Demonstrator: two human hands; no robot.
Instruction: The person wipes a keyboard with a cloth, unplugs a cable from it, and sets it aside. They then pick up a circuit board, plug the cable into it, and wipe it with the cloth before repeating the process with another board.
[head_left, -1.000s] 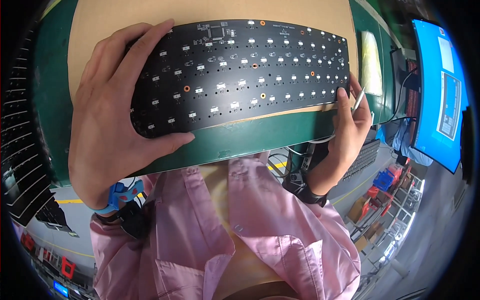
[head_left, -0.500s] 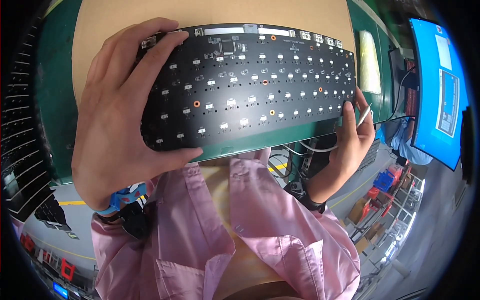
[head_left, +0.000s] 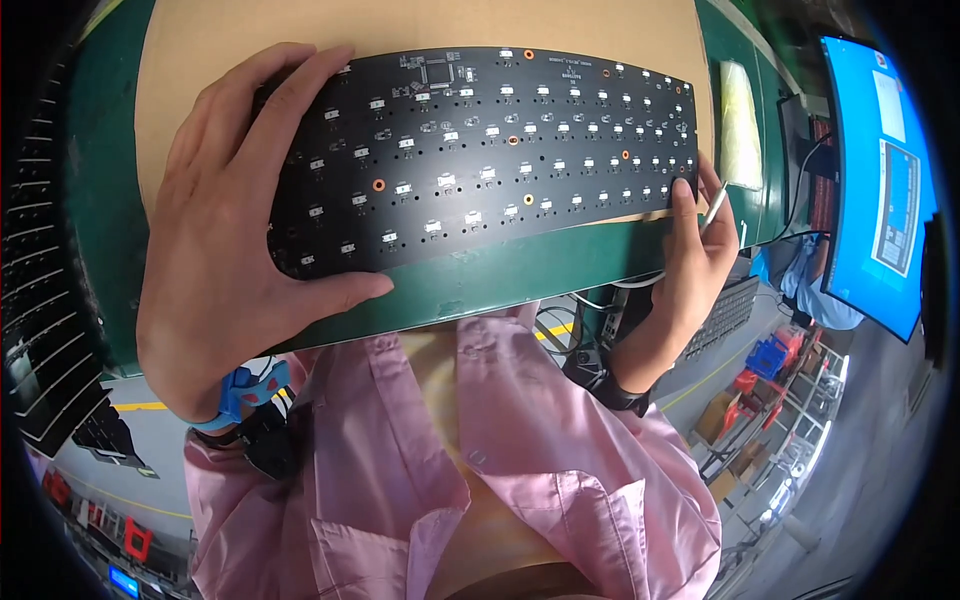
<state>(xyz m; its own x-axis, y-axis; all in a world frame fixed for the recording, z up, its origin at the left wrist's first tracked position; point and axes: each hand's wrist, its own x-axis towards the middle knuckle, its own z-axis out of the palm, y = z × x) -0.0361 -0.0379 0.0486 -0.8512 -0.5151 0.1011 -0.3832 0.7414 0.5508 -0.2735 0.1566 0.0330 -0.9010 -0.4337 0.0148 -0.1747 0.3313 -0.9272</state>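
Note:
A black keyboard circuit board [head_left: 470, 215] is held over the table, its face with rows of small white parts, a square chip and several copper-ringed holes turned toward me. My left hand [head_left: 225, 215] grips its left end, fingers over the far edge and thumb stretched along the near edge. At the board's right end my right hand [head_left: 695, 235] pinches the edge, thumb on the face and the other fingers behind. A thin white rod or cable end [head_left: 716, 206] sticks out between the right fingers; which of the two, I cannot tell.
Brown cardboard [head_left: 420, 25] covers much of the green table [head_left: 470, 285]. A yellowish plastic-wrapped bundle [head_left: 740, 125] lies right of it, near a lit monitor [head_left: 880, 190]. Black slotted racks [head_left: 45, 270] stand at the left. A dark keyboard [head_left: 725, 318] and cables sit below right.
The board has tilted and shifted slightly left and away from me. The row of connectors along its far edge no longer shows. Both hands moved with it, keeping their grip.

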